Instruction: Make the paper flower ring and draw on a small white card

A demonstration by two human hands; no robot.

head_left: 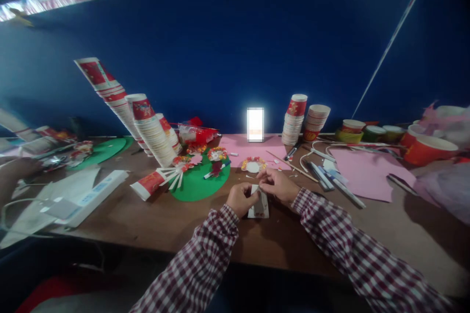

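Observation:
My left hand (241,199) has its fingers closed on the near left side of a small white card (251,214) on the brown table, with the thumb pressing from above. A greyish strip (259,203) lies along the card, and its upper end runs up under my fingers. My right hand (281,186) is pinched at that upper end; what sits between its fingertips is too small to make out. Just beyond my hands lies a flower-like ring of red and yellow paper with a white middle (253,165).
Stacked paper cups (150,132) lean at the left, and another cup stack (293,120) stands at the back right. A green paper sheet (198,188) bears cut flowers and a marker. Several pens (330,181) lie right, beside pink paper (367,171). A power strip (99,198) is left.

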